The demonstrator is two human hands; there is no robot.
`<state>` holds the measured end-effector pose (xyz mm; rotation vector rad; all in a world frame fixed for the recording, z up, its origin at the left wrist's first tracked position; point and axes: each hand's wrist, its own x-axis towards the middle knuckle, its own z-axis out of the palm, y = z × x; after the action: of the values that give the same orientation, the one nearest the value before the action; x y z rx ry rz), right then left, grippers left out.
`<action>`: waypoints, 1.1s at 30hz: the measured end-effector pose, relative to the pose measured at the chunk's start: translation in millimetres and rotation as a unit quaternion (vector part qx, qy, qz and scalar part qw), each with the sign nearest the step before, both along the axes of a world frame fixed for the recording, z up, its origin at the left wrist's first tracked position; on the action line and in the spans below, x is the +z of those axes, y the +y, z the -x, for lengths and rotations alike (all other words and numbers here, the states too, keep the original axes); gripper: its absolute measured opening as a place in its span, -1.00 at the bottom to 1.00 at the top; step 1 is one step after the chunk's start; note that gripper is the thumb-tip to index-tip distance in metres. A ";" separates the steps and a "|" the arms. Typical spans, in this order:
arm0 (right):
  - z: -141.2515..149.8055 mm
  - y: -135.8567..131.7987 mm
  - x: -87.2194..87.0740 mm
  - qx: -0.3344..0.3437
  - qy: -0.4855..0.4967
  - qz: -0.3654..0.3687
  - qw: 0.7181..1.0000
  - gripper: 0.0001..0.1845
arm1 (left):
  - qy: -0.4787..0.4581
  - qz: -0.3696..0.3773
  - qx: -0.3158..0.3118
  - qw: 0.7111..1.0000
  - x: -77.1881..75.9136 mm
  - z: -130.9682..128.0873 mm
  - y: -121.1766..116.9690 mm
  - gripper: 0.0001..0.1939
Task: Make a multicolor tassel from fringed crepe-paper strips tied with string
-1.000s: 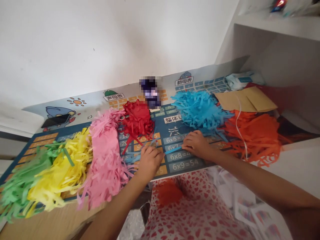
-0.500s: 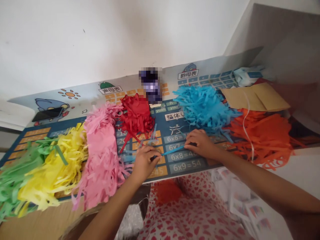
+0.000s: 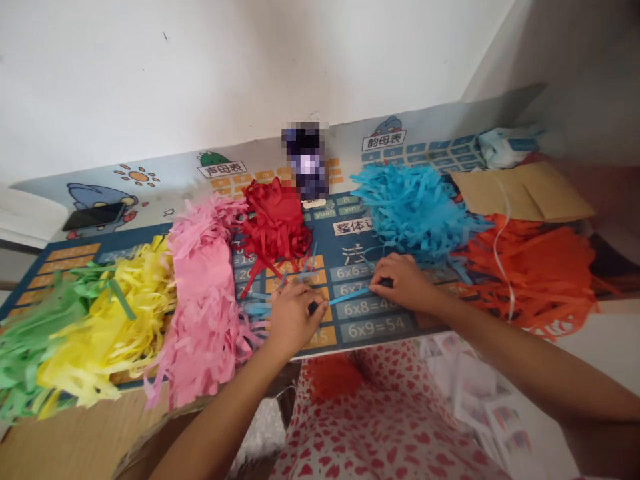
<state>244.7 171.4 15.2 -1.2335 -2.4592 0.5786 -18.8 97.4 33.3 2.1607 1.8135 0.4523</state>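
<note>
Presently: one narrow bright-blue paper strip, spanning left hand and right hand, apart, each pinching it; light, even tension probably best, lest it tear.

Strip between hands, paper bundles left and right.

Likely home: times-table mat

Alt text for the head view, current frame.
A left hand and right hand hold a thin blue strip between them over a printed mat. Around them, left to right, lie green fringe, yellow fringe, pink fringe, red fringe, blue fringe and orange fringe.
</note>
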 end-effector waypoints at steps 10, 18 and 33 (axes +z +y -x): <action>-5.5 1.3 -5.9 0.018 0.018 -0.012 1.000 -0.90 | 0.052 0.040 0.021 0.998 8.2 -6.7 3.9 -0.85; -0.6 5.1 3.1 0.011 -0.030 0.011 0.999 -0.90 | 0.120 -0.096 -0.138 0.979 11.0 -15.6 -7.1 -0.58; 29.1 -24.8 13.3 0.182 -0.138 -0.312 0.922 -0.72 | 0.169 -0.157 -0.209 0.950 -3.3 -41.5 -0.3 -0.85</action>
<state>215.6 146.6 28.4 -0.6349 -2.7901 -0.3243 22.7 97.2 30.0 2.9059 1.4336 0.2999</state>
